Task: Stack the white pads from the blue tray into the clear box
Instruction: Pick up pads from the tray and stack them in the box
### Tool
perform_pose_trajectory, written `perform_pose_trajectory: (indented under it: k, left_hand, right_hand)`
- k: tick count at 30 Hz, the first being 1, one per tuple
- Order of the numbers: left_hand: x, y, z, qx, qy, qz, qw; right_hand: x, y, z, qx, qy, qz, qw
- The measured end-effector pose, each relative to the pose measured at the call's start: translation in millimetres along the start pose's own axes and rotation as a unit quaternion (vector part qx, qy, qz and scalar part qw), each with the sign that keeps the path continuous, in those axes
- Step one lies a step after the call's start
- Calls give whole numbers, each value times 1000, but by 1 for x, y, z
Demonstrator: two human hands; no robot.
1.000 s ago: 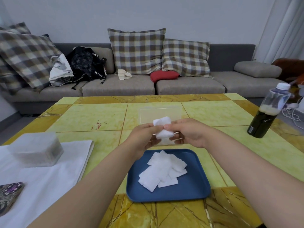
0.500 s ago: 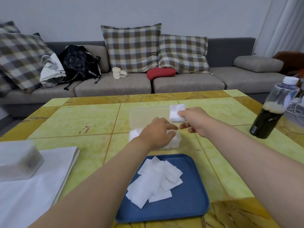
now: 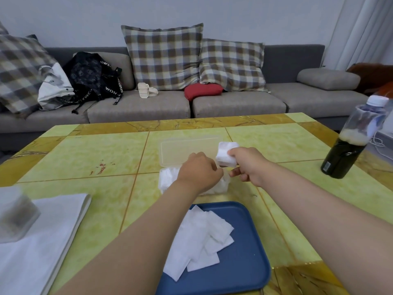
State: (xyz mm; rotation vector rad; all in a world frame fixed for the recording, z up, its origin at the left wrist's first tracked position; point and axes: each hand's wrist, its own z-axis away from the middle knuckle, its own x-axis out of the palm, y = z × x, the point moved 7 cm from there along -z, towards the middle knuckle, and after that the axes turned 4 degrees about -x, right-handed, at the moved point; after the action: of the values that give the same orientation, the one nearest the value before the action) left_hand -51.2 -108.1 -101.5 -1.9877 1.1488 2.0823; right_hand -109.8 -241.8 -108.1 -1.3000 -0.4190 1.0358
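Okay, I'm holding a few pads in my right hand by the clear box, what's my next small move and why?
Probably shift the left hand aside, then lower the small stack in the right hand into the clear box. The box lies open and already holds pads, but the left hand sits over it, and more loose pads wait on the blue tray.

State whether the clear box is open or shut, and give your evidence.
Open: the lid lies flat on the table behind the clear box, white pads showing inside.
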Motion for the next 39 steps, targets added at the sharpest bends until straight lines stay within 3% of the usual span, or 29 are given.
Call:
perform_pose_trajectory:
  k: [4,8,12,16,20,25,27,29,33,39]
  left_hand:
    - [1,2,-6,-53,10,-21,998]
    - [0,-3,-9,-67,-21,-82,994]
    - [-11,-19,-10,-90,-23,-216,972]
    - [-19,-37,-11,-110,-35,-217,969]
    - [-17,-40,-10,-85,-37,-197,976]
    - [-17,-41,-6,-62,-35,-155,985]
    - [-19,-38,-2,-39,-37,-135,989]
    - [-22,-35,5,-16,-38,-103,994]
    - [-23,-35,15,59,-13,-98,993]
    - [-25,-37,38,146,79,-134,977]
  right_hand:
    - [8,1,6,-6,-23,-34,999]
    - [11,2,7,-11,-11,74,997]
    - [16,-6,10,-47,-10,189,981]
    - [28,-19,11,-115,-4,333,936]
    - [42,-35,16,-160,24,468,869]
    - [48,-49,25,-150,51,597,786]
    - [53,-49,24,-142,54,621,769]
    - [59,-45,22,-134,42,608,781]
    - [56,-35,13,-112,15,482,869]
    - [29,-30,14,-193,64,417,886]
